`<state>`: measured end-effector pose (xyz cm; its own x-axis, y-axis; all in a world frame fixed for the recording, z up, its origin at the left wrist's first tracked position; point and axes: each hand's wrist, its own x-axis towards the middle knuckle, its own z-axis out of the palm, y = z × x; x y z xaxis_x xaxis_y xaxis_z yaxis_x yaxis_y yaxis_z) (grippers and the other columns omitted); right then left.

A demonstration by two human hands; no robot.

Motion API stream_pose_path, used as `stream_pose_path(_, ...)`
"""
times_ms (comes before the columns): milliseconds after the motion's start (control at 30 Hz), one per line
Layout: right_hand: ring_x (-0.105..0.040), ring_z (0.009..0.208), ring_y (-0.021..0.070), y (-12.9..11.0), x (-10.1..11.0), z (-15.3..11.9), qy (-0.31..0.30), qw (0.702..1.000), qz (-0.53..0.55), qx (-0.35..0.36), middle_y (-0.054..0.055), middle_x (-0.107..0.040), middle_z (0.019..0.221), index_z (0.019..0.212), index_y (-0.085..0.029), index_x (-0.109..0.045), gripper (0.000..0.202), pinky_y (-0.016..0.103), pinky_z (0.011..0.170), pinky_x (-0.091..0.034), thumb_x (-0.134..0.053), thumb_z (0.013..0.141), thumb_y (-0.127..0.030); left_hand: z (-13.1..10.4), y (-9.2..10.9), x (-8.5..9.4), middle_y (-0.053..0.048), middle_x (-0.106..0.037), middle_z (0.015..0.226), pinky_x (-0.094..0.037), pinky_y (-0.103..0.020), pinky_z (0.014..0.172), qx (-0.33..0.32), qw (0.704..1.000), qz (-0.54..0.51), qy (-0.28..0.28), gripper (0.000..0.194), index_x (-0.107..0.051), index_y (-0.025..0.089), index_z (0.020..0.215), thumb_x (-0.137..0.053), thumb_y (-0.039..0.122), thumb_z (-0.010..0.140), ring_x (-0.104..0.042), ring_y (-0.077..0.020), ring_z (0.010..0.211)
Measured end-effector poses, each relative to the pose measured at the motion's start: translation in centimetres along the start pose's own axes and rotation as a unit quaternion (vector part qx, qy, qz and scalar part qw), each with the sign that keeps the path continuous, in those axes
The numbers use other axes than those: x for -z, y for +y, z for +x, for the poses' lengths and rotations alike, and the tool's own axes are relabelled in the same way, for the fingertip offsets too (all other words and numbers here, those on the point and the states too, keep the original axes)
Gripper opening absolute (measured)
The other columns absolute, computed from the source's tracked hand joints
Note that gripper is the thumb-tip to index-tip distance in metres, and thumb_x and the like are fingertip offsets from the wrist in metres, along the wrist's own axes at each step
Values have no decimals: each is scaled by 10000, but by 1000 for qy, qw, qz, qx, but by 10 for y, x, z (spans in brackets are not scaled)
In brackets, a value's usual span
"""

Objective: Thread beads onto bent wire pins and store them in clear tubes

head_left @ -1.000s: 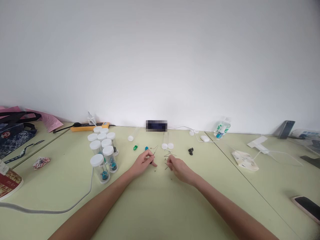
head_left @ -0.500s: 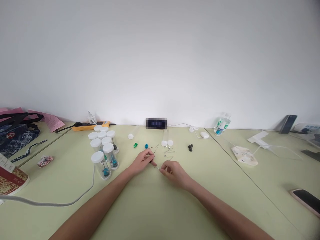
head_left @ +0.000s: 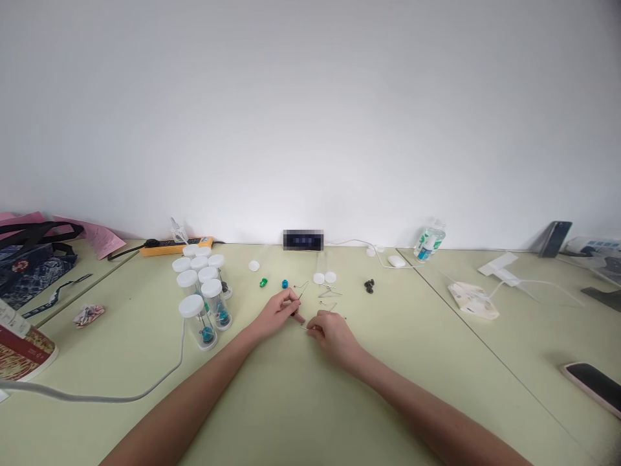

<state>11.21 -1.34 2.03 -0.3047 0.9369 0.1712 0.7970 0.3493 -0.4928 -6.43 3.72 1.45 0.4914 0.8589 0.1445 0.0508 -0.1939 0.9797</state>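
Note:
My left hand (head_left: pixel 280 313) is closed, with a thin bent metal wire (head_left: pixel 303 291) rising from between its thumb and fingertips. Close by on the right, my right hand (head_left: pixel 332 333) pinches the end of a small thin rod (head_left: pixel 305 327) that points toward the left fingertips. More bent wires (head_left: pixel 330 292) lie just beyond the hands. A blue piece (head_left: pixel 284 283) and a green piece (head_left: pixel 263 283) rest behind my left hand. Several small black pieces (head_left: pixel 369 286) sit in a cluster to the right.
Several clear tubes with white lids (head_left: pixel 191 306) stand left of my hands. Two clear tubes (head_left: pixel 325 277) lie behind the wires. An orange power strip (head_left: pixel 169 247), a blurred display (head_left: pixel 303 240) and a bottle (head_left: pixel 429 243) line the wall; a phone (head_left: pixel 594 386) lies right.
My right hand has moved slightly left, closer to my left hand, and its fingers have turned a little. My left hand has hardly moved.

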Motion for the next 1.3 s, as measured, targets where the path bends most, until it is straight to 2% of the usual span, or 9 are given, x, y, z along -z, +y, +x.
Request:
stream_pose_path(100,-558,649,149,-3,-4,1,-5,999,-31,4,45,-615,722,786,-181,-698,255,232,553,-340,-495,778,-26,0,2,0,34,-516,718,-438,-262,689,-1,1000,-4,-1,231,-457,189,766,-480,404,845,-645,-151,659)
stream_pose_path(433,-561,688,157,-9,-6,3,-36,995,-98,-2,53,-592,732,841,-174,-694,270,227,524,-295,-480,796,-15,1,-2,0,40,-502,705,-447,-269,695,-16,1000,-6,0,222,-453,185,761,-480,386,853,-648,-149,651)
stream_pose_path(833,-504,666,121,-12,-1,4,-73,989,-130,-20,28,-549,726,779,-162,-663,245,229,510,-235,-458,812,-31,1,-2,1,42,-495,721,-432,-252,675,-7,1000,-8,-1,213,-458,182,763,-481,371,857,-656,-151,663)
stream_pose_path(1300,-513,740,149,-3,-8,5,-42,988,-148,0,47,-568,777,883,-169,-657,283,235,562,-269,-412,832,-39,5,-10,1,33,-499,720,-476,-265,661,-3,1000,-13,18,218,-467,177,748,-504,374,835,-642,-146,653)
